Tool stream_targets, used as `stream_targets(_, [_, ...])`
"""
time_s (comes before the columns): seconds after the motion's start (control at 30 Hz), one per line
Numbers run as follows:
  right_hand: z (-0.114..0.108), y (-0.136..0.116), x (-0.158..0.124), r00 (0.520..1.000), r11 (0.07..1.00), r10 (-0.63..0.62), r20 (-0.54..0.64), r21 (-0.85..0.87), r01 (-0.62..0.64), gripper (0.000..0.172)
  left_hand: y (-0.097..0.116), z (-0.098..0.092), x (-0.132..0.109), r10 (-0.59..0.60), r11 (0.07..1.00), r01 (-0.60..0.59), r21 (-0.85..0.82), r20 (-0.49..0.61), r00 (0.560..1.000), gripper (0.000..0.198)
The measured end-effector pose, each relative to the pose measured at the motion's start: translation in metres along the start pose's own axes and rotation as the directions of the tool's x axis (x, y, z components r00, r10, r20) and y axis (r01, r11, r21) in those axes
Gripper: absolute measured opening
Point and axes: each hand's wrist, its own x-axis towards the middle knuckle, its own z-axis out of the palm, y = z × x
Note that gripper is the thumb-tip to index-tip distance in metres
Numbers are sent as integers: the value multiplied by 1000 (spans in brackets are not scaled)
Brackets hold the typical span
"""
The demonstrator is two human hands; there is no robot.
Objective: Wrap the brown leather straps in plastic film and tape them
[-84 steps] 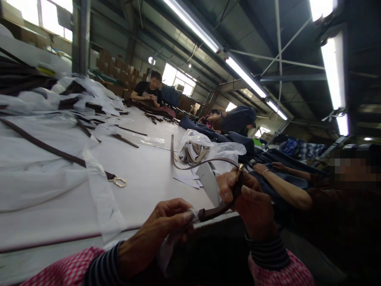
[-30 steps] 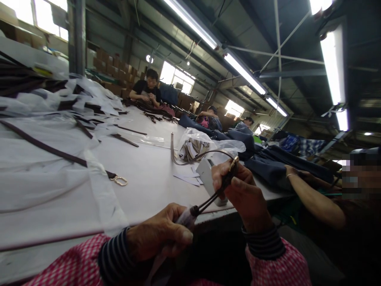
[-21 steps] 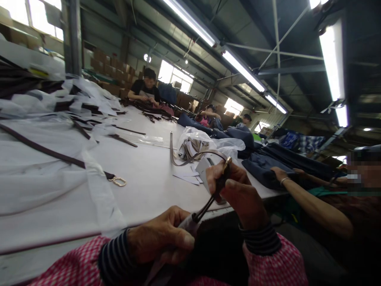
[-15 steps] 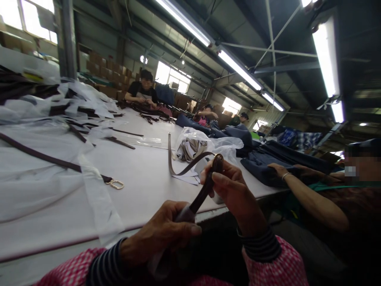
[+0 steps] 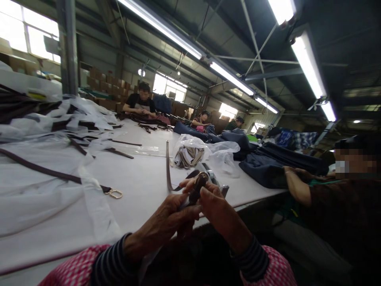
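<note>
Both my hands grip a dark brown strap (image 5: 195,192) above the table's near edge. A gold-coloured metal ring (image 5: 203,176) sits at its upper end. My left hand (image 5: 166,222) is closed round the lower part, where a pale, clear wrapping shows. Thumb and fingers of my right hand (image 5: 218,208) pinch the strap just below the ring. Beyond my fingers a thinner length of strap (image 5: 168,169) curves out over the table. Another brown strap (image 5: 56,171) with a gold clasp (image 5: 115,194) lies to the left.
The white table (image 5: 143,206) carries crumpled plastic film (image 5: 86,115) at the left. A clear bag (image 5: 188,155) holds a bundle of beige strips. Behind my right hand stands a grey metal object (image 5: 212,174). Dark blue fabric (image 5: 268,165) lies at right, under a co-worker's hands (image 5: 293,172).
My right hand has come down and left, closer to my left hand, so less strap shows between them. The grey metal object is now more visible. The co-worker's hands have shifted on the fabric.
</note>
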Motion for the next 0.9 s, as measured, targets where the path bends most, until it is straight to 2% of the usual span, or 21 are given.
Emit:
stream_targets(0.07, [-1,2,5,999,984,43,-7,171,-41,55,3,4,2,-13,999,12,41,32,999,47])
stream_targets(0.13, [-2,-2,12,994,951,76,-80,305,-48,62,3,8,3,-45,998,42,47,48,998,45])
stream_targets(0.2, [-3,-10,19,982,940,47,-180,340,18,50,6,10,2,-76,997,75,20,40,996,39])
stream_targets(0.3, [-4,-26,24,968,963,-90,-235,228,145,31,16,8,-4,-75,996,75,-42,11,997,31])
stream_targets(0.37, [-4,-38,23,962,972,-178,-208,114,204,30,25,4,-8,-70,992,72,-100,25,997,30])
stream_targets(0.5, [-6,-65,17,958,963,-263,-113,-92,254,34,32,-5,-11,-72,978,96,-187,133,989,45])
stream_targets(0.57, [-7,-78,15,966,957,-256,-39,-152,247,34,29,-7,-8,-92,977,128,-172,202,975,35])
stream_targets(0.63, [-7,-87,15,969,954,-243,36,-170,245,34,26,-7,-3,-105,978,149,-144,275,956,24])
stream_targets(0.7, [-8,-91,15,968,954,-237,87,-170,248,33,24,-6,-1,-93,982,140,-124,322,942,28])
stream_targets(0.9, [-9,-88,18,969,950,-215,120,-205,236,32,21,-5,-1,-108,978,157,-134,314,943,35])
